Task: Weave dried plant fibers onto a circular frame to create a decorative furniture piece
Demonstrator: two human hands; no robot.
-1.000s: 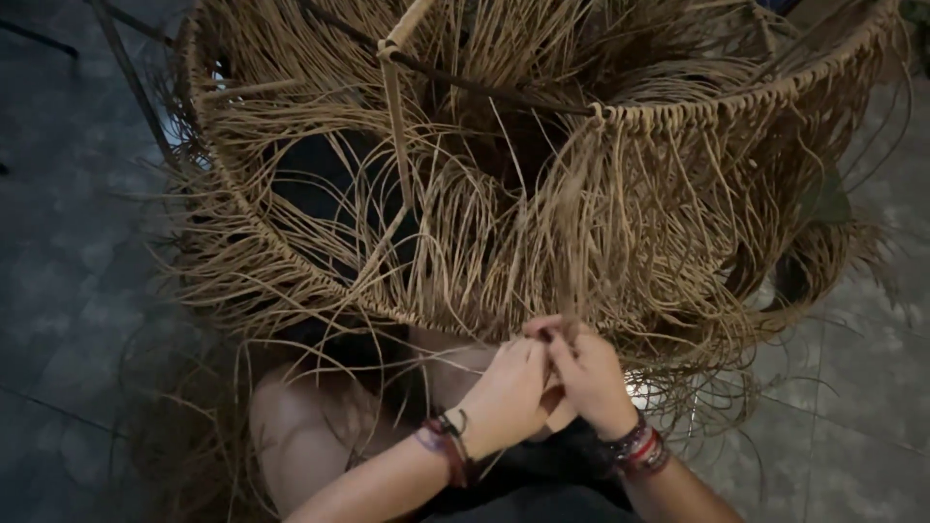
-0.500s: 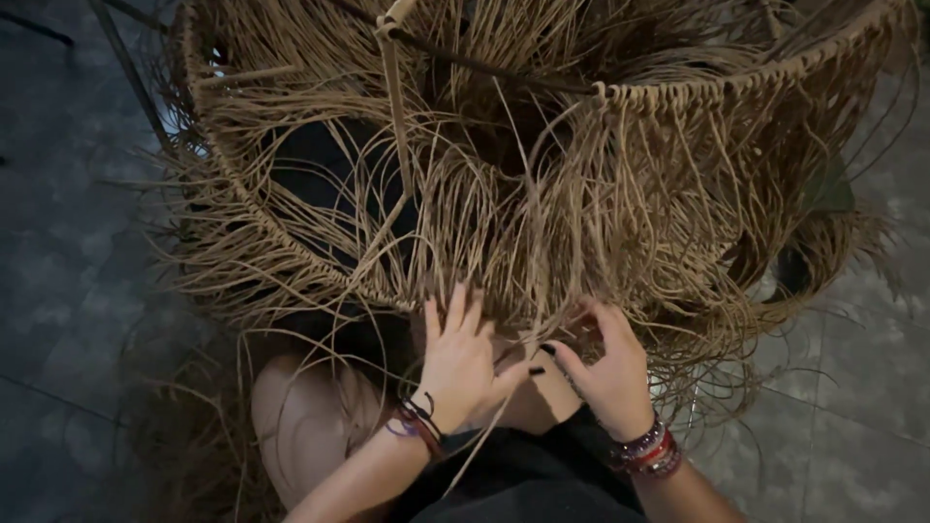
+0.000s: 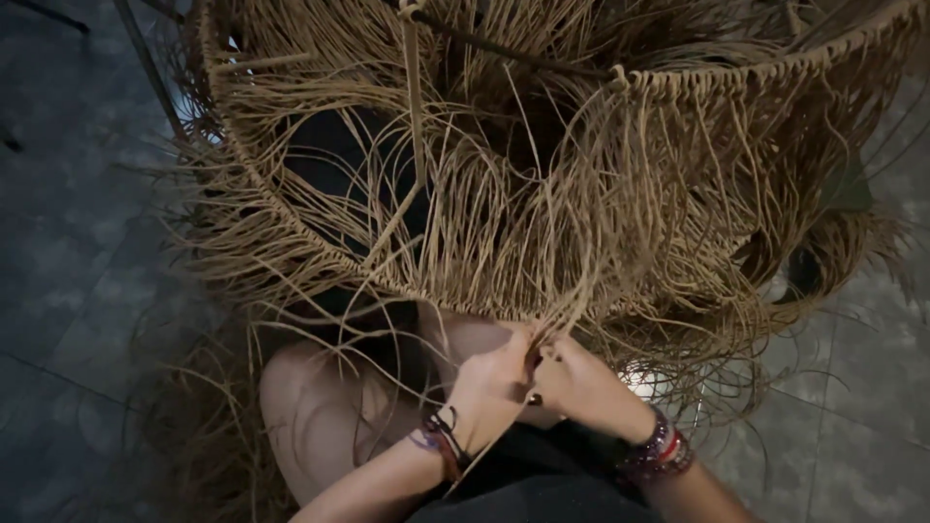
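Observation:
A big round frame [image 3: 291, 208] wrapped and hung with long tan fibre strands [image 3: 601, 194] fills the upper part of the head view, tilted over my lap. My left hand [image 3: 494, 383] and my right hand [image 3: 581, 383] meet at its lower edge, knuckles close together. Both pinch a few of the loose strands that hang from the rim above them. Bead and cord bracelets [image 3: 446, 446] circle my left wrist, and more bracelets [image 3: 664, 450] circle my right one. The fingertips are partly hidden among the fibres.
My bare knee [image 3: 320, 416] and dark clothing lie under the frame. Dark grey floor tiles [image 3: 68, 291] spread to the left and right. Loose fibre ends trail over the floor at the lower left [image 3: 194, 446]. A thin dark rod [image 3: 145, 58] stands at the upper left.
My left hand, open with spread fingers half a second ago, has closed on the strands. Both hands came back together at the lower rim.

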